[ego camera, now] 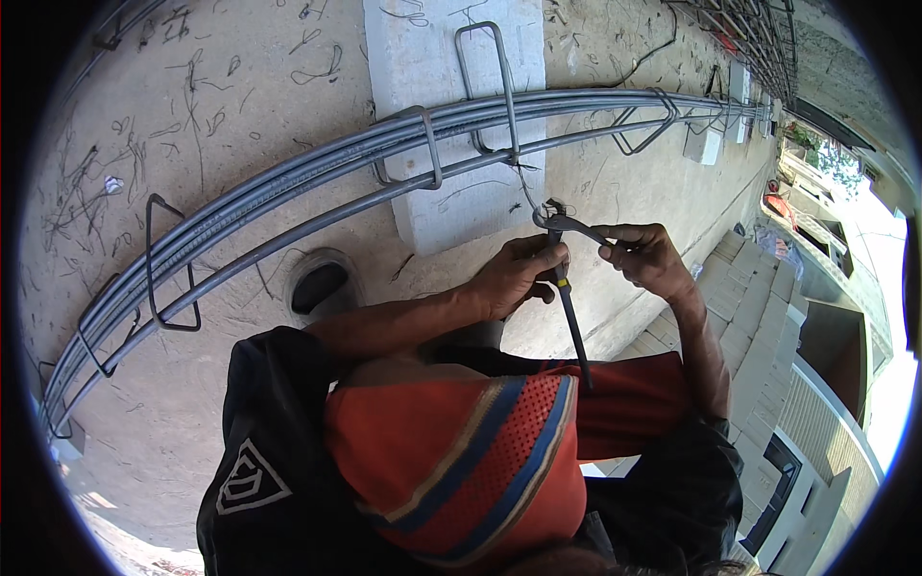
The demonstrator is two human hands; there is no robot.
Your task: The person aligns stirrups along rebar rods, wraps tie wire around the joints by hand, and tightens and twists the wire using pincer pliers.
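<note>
My left hand (520, 273) grips one dark handle of steel nippers (564, 222) near their head; this handle, with a yellow band, points down toward my lap. The other handle is pinched in the fingers of my right hand (643, 257), so the handles stand spread apart. A thin tie wire (528, 189) runs from the nippers' head to a rectangular steel stirrup (510, 86). That stirrup stands around a bundle of long rebars (310, 175). A single rebar (338, 214) lies on my side of the bundle, and a second stirrup (432, 144) stands just left of the first.
The rebars rest across a white block (461, 194) on the concrete floor, which is littered with wire scraps (86, 191). A foot in a shoe (324, 284) is beside the block. More stirrups (171, 266) hang at the left. Stacked steel cages (756, 43) lie at the upper right.
</note>
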